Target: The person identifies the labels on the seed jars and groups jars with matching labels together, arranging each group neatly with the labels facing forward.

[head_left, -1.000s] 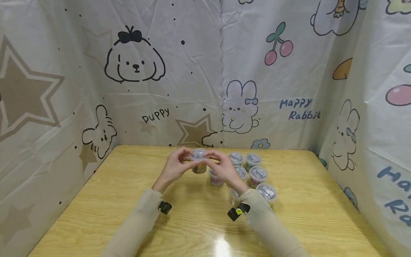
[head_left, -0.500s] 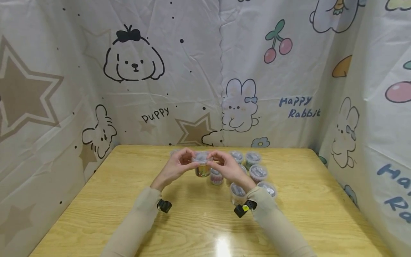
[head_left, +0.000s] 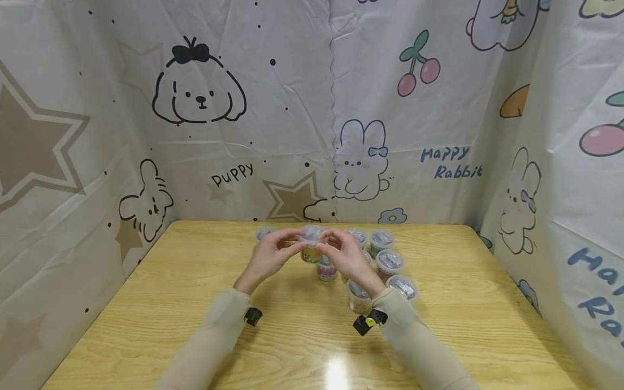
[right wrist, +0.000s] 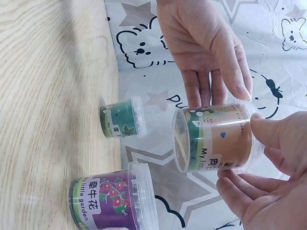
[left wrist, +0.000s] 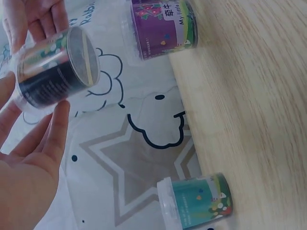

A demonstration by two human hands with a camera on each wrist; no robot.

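Observation:
Between both hands, raised above the wooden table, is a clear plastic cup point(head_left: 311, 254) with a translucent lid. Its orange-brown label reads "My little" beside printed flowers, and a pale stick shows through its clear base in the right wrist view. My left hand point(head_left: 270, 257) pinches the lid rim from the left with thumb and fingers. From the right, my right hand point(head_left: 345, 257) pinches the same rim. A purple-labelled cup point(right wrist: 112, 199) stands on the table just below and beyond the held one. Farther left at the back is a teal-labelled cup point(left wrist: 201, 201), partly behind my left hand in the head view.
Several more lidded cups cluster right of the hands, among them a green one point(head_left: 381, 242), a reddish one point(head_left: 390, 264) and a tan one point(head_left: 359, 298) near my right wrist. A printed curtain point(head_left: 287, 124) encloses the table point(head_left: 195, 292) at the back and sides.
Both hands have shifted slightly right with the cup, dipping a little and then rising again. The cup at the back left has come into view from behind my left hand.

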